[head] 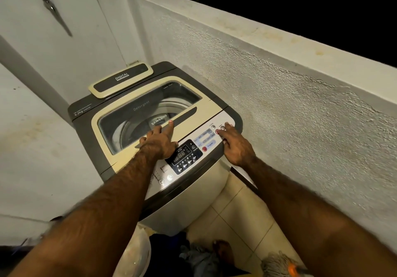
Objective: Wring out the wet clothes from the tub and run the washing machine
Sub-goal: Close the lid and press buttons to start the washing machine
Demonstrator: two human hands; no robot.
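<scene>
A top-loading washing machine (120, 160) stands in a corner, cream and grey, with its glass lid (150, 104) down. Through the glass the steel drum shows, and no clothes are visible in it. My left hand (159, 140) lies flat on the lid's front edge with fingers spread. My right hand (235, 144) reaches over the control panel (193, 147), its fingertips touching the round buttons at the panel's far right end. The digital display is lit. Wet bluish clothes (199, 257) lie on the floor below the machine.
A rough white parapet wall (279, 87) runs along the right, close to the machine. A white wall and a door are on the left. On the tiled floor (236, 208) are a white bucket rim (137, 251), my foot and a mop head (279, 263).
</scene>
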